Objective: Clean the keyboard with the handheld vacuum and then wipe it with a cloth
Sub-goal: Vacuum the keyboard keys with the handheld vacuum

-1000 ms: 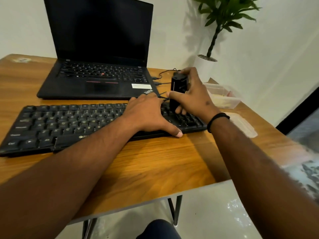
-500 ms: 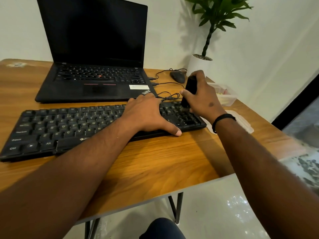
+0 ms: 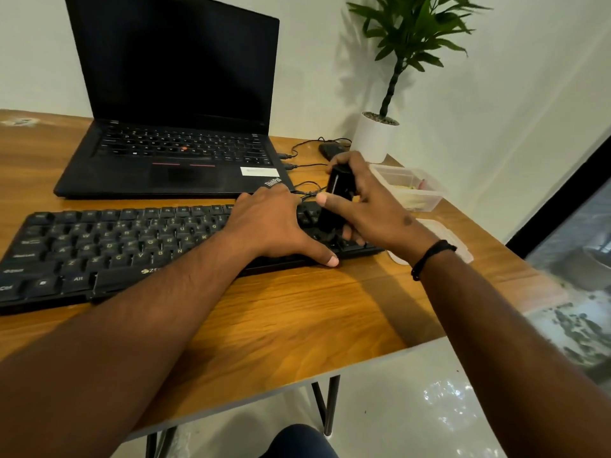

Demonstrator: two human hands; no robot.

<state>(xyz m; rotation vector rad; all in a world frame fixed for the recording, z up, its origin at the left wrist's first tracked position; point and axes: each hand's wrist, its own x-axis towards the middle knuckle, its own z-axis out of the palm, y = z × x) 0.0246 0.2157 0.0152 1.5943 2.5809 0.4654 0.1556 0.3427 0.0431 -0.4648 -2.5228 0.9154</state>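
Gripping the handheld vacuum (image 3: 335, 196), the right hand (image 3: 373, 206) curls its fingers and thumb around the black cylinder, which stands upright with its lower end on the right-hand keys of the keyboard (image 3: 132, 246). The left hand (image 3: 274, 223) lies flat on the keyboard just beside the vacuum, fingers straight, thumb spread at the front edge. The keyboard lies across the wooden surface (image 3: 297, 319), with an open laptop (image 3: 172, 133) behind it. A mouse (image 3: 330, 148), a potted plant (image 3: 377, 133) and a clear plastic container (image 3: 416, 190) occupy the far right corner.
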